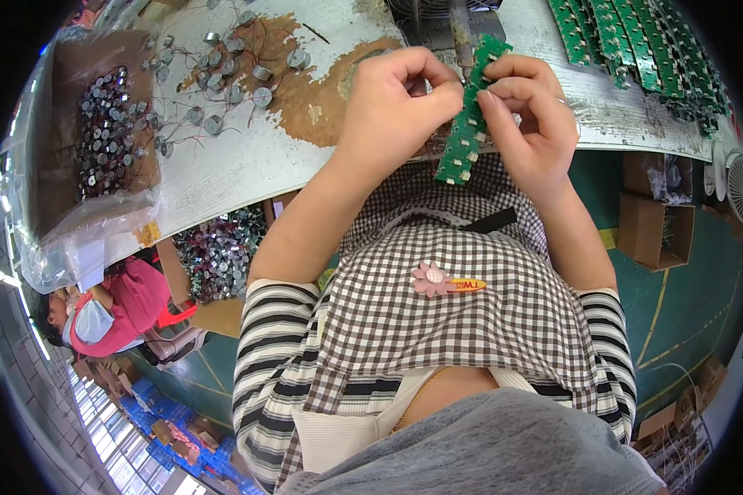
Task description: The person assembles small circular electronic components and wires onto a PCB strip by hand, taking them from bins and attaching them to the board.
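- Table (248, 147): white, worn down to brown in patches, running across the top of the view.
- Apron (454, 330): black-and-white check, worn over striped sleeves.
- Left carton (61, 124): on the table's left end, lined with clear plastic, with many round parts inside.
- Boards (627, 45): green strips laid side by side on the table's right end.
- Person (128, 309): in pink, seated beyond the table's left side.
- Lower carton (173, 272): below the table edge, full of small metallic pieces.
- Left hand (400, 111): fingers curled, thumb and forefinger brought together at the strip's left side; whether they pinch anything cannot be told.
- Right hand (532, 120): grasping the strip by its right edge, near the upper end, between thumb and fingers.
- Strip (464, 136): one green board, between the hands, tilted, its lower end hanging free in front of the apron.
- Flower (429, 279): pink, beside a yellow clip (468, 285) on the apron.
- Loose parts (215, 81): round, silvery, thin-wired, scattered left of the left hand.
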A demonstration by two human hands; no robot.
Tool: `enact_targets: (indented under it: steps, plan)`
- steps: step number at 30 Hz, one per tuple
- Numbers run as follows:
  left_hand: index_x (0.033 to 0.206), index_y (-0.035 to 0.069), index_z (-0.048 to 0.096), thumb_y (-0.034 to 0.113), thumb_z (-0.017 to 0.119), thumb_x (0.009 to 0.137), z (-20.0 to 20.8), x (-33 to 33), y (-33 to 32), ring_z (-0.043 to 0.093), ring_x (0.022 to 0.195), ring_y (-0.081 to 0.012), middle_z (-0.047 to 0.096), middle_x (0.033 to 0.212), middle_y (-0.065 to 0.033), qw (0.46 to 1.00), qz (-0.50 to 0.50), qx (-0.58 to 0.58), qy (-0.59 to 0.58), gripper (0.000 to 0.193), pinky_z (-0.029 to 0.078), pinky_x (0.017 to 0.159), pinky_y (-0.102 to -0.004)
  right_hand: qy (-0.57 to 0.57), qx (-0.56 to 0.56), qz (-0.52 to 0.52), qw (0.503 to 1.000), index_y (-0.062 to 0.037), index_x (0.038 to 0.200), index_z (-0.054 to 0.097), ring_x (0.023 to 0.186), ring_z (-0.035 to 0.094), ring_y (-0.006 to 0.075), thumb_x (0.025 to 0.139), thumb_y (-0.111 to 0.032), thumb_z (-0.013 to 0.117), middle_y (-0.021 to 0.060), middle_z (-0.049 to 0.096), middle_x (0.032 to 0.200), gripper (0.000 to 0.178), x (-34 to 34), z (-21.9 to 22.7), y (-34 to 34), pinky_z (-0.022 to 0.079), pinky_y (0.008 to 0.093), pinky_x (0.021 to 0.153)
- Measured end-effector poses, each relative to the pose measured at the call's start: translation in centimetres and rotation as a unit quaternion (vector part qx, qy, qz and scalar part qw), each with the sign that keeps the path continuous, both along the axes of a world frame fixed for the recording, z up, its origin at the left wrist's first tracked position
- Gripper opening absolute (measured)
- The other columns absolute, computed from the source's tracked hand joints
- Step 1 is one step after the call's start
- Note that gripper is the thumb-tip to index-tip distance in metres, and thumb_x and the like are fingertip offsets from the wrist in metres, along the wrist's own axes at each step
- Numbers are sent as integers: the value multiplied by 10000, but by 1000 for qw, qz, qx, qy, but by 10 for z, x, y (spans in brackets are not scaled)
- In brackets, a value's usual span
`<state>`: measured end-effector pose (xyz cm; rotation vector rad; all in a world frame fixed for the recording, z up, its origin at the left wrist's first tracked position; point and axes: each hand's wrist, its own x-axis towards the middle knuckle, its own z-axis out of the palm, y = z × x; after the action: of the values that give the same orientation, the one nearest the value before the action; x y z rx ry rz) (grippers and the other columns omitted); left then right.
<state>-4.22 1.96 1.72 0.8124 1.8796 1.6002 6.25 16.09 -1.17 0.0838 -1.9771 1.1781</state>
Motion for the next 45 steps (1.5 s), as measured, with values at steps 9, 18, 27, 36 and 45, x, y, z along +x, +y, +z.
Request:
enact_targets:
  steps: [9, 18, 27, 36, 45]
  plan:
    - [798, -6, 633, 58, 657, 772, -1, 3, -2, 545, 626, -50, 615, 707, -7, 999, 17, -24, 13, 73, 449, 567, -200, -11, -15, -6, 1000, 27, 824, 588, 636, 591, 118, 758, 70, 662, 142, 606, 969, 109, 2, -2, -10, 485, 214, 525]
    - [801, -2, 647, 95, 691, 700, 5, -5, -9, 552, 642, -75, 607, 725, -28, 994, -79, -33, 69, 147, 456, 580, -236, 4, -47, -23, 999, 30, 873, 568, 820, 552, 150, 830, 47, 628, 162, 575, 1036, 76, 11, -10, -4, 462, 229, 673]
    - [804, 65, 677, 168, 742, 713, -2, -56, -89, 604, 670, -229, 611, 755, -67, 793, 252, -83, 548, 152, 478, 586, -319, -30, -163, -8, 986, 35, 857, 553, 687, 529, 68, 875, 42, 586, 119, 596, 989, 38, 7, -14, -5, 440, 189, 596]
    - [933, -8, 595, 263, 590, 874, 7, -63, -51, 657, 664, -331, 646, 709, -193, 721, 221, -260, 604, 277, 529, 613, -396, -25, -159, 3, 987, 32, 848, 542, 683, 519, 64, 875, 33, 592, 112, 594, 988, 57, 4, -18, -5, 431, 184, 591]
    - [904, 1, 520, 246, 665, 741, -9, -73, -59, 632, 703, -370, 631, 744, -185, 804, 177, -249, 510, 328, 503, 616, -416, -22, -161, 5, 987, 25, 846, 539, 689, 516, 66, 871, 54, 579, 110, 592, 980, 55, 2, -21, -2, 432, 182, 593]
